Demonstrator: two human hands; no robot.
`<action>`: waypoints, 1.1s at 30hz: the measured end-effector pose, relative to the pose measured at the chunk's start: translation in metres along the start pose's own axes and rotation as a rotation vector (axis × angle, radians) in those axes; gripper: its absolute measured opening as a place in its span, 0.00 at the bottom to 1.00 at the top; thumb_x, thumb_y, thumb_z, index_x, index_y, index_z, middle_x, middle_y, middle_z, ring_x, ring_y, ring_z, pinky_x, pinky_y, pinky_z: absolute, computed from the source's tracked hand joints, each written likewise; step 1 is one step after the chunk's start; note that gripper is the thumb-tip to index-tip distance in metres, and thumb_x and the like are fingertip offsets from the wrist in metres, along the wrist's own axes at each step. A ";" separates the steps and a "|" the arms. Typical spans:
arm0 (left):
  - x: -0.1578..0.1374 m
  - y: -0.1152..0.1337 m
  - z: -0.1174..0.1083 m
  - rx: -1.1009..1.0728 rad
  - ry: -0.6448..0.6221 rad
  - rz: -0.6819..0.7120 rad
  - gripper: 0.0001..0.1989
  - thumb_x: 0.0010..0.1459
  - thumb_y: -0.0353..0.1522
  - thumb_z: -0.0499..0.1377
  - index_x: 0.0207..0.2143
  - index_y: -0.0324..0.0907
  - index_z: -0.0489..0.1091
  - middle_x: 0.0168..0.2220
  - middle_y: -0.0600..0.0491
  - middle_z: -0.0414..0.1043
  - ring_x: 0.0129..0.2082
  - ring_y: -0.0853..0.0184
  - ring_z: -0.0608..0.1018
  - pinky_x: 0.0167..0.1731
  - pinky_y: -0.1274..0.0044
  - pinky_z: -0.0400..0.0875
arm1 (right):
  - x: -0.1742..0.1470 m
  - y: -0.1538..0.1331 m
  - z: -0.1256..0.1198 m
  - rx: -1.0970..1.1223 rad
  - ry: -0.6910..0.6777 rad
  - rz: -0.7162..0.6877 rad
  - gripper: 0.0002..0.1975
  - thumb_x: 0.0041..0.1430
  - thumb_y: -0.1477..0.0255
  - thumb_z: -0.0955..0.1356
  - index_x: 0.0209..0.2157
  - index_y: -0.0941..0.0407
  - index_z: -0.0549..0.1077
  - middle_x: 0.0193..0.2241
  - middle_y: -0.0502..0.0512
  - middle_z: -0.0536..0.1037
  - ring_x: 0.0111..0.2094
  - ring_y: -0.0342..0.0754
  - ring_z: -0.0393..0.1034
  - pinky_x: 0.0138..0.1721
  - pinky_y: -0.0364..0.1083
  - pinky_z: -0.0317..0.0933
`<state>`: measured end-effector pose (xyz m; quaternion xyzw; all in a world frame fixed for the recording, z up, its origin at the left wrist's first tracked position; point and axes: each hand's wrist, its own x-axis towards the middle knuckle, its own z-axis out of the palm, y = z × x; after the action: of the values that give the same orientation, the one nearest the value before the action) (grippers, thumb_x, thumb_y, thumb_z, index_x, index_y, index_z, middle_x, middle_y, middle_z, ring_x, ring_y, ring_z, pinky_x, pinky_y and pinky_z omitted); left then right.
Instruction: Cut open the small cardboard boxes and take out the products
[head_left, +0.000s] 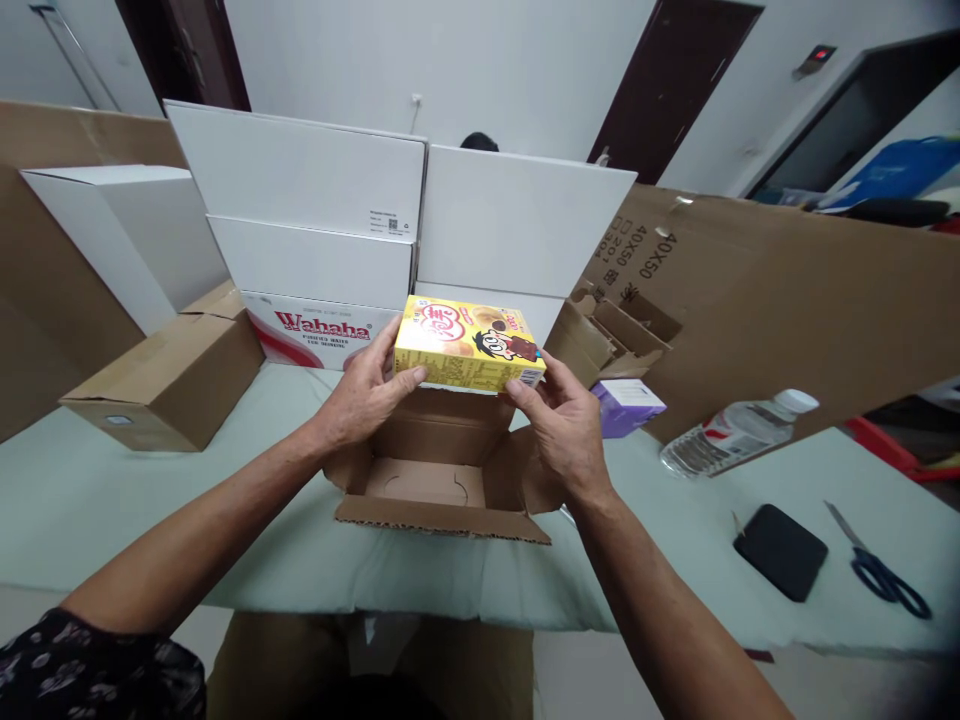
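Both hands hold a yellow snack box (469, 342) with a cartoon figure printed on its top. My left hand (371, 385) grips its left end, thumb along the front edge. My right hand (562, 420) clasps the right end, thumb on the front near the barcode. Below the snack box stands an open brown cardboard box (442, 525), its flaps spread and its bottom visible with nothing on the part I see. Behind my right hand lies a purple box (628, 408), partly hidden by that hand.
White Wahaha cartons (315, 260) stand behind, with a closed brown box (169, 375) at left. To the right are a water bottle (739, 435), a black square object (781, 552) and scissors (877, 570). Cardboard panels (787, 310) border the green-covered table (300, 570).
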<state>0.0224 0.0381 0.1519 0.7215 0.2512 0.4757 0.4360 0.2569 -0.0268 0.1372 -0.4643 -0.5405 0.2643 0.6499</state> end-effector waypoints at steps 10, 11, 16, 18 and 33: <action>-0.018 0.005 0.004 -0.058 0.007 -0.012 0.41 0.62 0.43 0.65 0.73 0.42 0.56 0.73 0.43 0.60 0.72 0.49 0.63 0.70 0.59 0.61 | -0.017 -0.008 -0.003 -0.013 -0.019 0.012 0.32 0.56 0.59 0.78 0.61 0.51 0.75 0.60 0.58 0.79 0.57 0.57 0.76 0.59 0.58 0.73; -0.021 0.005 0.003 -0.054 0.008 -0.026 0.42 0.62 0.43 0.66 0.73 0.42 0.55 0.73 0.42 0.60 0.72 0.49 0.63 0.70 0.59 0.60 | -0.019 -0.008 -0.003 -0.007 -0.021 0.021 0.32 0.55 0.58 0.78 0.60 0.51 0.75 0.59 0.58 0.79 0.56 0.57 0.77 0.58 0.58 0.73; -0.035 0.009 0.003 -0.044 0.005 -0.074 0.47 0.61 0.46 0.67 0.75 0.39 0.50 0.73 0.40 0.59 0.72 0.47 0.62 0.70 0.58 0.60 | -0.034 -0.010 -0.002 0.009 0.003 0.038 0.32 0.54 0.59 0.79 0.59 0.51 0.76 0.57 0.58 0.80 0.55 0.56 0.77 0.57 0.58 0.74; -0.042 0.016 0.005 -0.042 0.009 -0.098 0.47 0.61 0.45 0.67 0.75 0.39 0.50 0.73 0.40 0.59 0.73 0.47 0.62 0.70 0.59 0.62 | -0.042 -0.014 -0.002 0.008 0.012 0.043 0.31 0.55 0.60 0.78 0.59 0.52 0.76 0.55 0.57 0.82 0.53 0.56 0.79 0.56 0.57 0.75; -0.115 0.057 0.015 -0.147 0.051 -0.268 0.42 0.63 0.41 0.67 0.75 0.51 0.52 0.72 0.47 0.61 0.70 0.45 0.68 0.66 0.58 0.69 | -0.122 -0.051 -0.018 -0.229 0.062 -0.022 0.31 0.57 0.70 0.78 0.62 0.40 0.74 0.62 0.53 0.75 0.56 0.64 0.76 0.44 0.61 0.83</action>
<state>-0.0150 -0.0852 0.1449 0.6352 0.3206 0.4487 0.5407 0.2320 -0.1574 0.1267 -0.5377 -0.5518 0.1789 0.6119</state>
